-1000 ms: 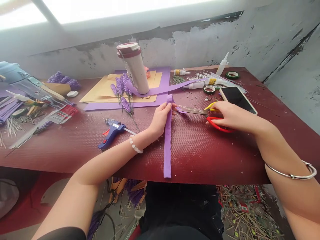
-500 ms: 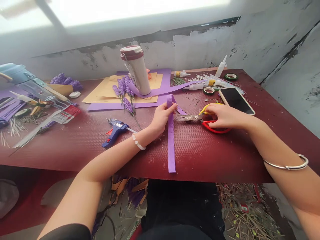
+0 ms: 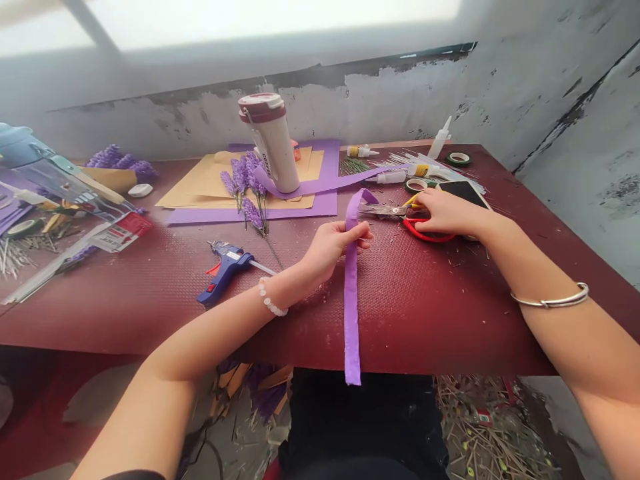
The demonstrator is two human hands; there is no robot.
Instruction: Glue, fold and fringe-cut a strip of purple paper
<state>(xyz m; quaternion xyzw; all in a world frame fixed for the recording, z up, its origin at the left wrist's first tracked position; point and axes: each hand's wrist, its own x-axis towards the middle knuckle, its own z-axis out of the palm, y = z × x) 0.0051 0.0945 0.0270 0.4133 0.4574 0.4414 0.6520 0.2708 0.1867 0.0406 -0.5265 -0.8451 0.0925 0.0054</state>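
bright daylight floods in from the overexposed window strip at top; edges bend with wide-angle distortion, corners slightly soft.

Both forearms are bare. The left hand [image 3: 333,245] has a white beaded bracelet [image 3: 271,301] at its wrist; the right hand [image 3: 447,210] has a thin silver bangle [image 3: 550,298] up its forearm. A dark sleeve edge shows near the left shoulder, and dark clothing covers the lap.

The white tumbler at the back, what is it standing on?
The tumbler stands on tan paper sheets laid over a purple sheet. A purple strip curls round its base. The spot right under the base is covered.
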